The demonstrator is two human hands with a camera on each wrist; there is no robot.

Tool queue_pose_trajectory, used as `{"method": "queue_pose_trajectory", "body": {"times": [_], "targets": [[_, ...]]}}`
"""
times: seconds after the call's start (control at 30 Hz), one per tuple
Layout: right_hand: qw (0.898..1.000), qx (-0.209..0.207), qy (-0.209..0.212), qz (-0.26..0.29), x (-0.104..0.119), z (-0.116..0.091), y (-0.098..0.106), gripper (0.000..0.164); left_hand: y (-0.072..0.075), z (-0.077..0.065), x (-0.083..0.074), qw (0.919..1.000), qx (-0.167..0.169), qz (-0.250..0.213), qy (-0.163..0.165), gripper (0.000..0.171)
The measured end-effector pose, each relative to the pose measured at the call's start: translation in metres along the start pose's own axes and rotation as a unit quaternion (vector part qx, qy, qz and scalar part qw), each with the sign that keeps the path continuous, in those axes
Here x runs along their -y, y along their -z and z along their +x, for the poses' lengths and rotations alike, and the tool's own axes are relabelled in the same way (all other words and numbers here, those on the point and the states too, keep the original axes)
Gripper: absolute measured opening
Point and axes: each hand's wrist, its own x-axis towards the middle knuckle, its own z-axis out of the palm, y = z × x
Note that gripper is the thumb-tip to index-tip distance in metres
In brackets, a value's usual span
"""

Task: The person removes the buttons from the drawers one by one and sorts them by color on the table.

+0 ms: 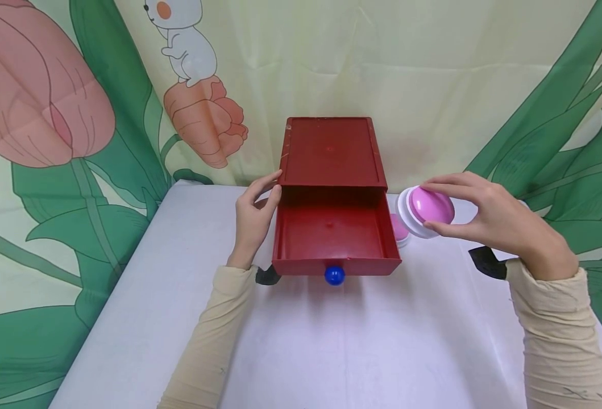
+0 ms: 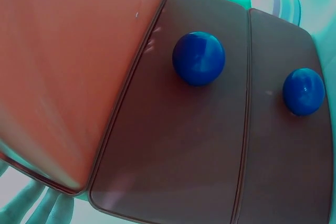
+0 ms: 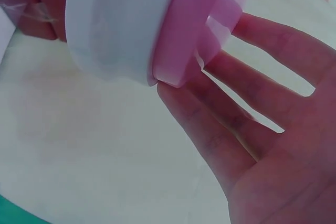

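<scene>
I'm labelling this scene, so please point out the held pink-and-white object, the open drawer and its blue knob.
Pink-and-white object (image 1: 435, 205), head view: pink part.
Open drawer (image 1: 331, 238), head view: bare inside floor.
Blue knob (image 1: 334, 275), head view: rounded front.

A white table (image 1: 372, 352) spreads below the right hand's (image 1: 505, 218) grip. Directly on it, to the left of that grip, stands a red drawer cabinet (image 1: 328, 147). Between cabinet and grip sits a partly hidden, pink-and-white round container (image 1: 399, 228), beside the cabinet.
</scene>
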Motion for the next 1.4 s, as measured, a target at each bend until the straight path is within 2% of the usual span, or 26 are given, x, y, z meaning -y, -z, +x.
{"method": "queue_pose_trajectory", "body": {"times": [0.43,0.63,0.9,1.4], "targets": [[0.996,0.019,-0.079,0.029,-0.026,-0.009,-0.015,0.055,0.001,0.0,0.003,0.9999,0.001,0.0,0.012,0.034],[0.989,0.051,-0.133,0.034,-0.037,-0.012,-0.02,0.055,0.001,0.0,0.002,0.9999,0.002,-0.005,0.009,0.034],[0.98,0.075,-0.178,0.047,-0.055,-0.015,-0.026,0.057,0.002,0.0,-0.002,1.0,0.004,-0.004,0.002,0.034],[0.966,0.11,-0.228,0.054,-0.086,-0.017,-0.039,0.063,0.001,0.001,0.0,1.0,0.005,0.001,0.008,0.034]]}}
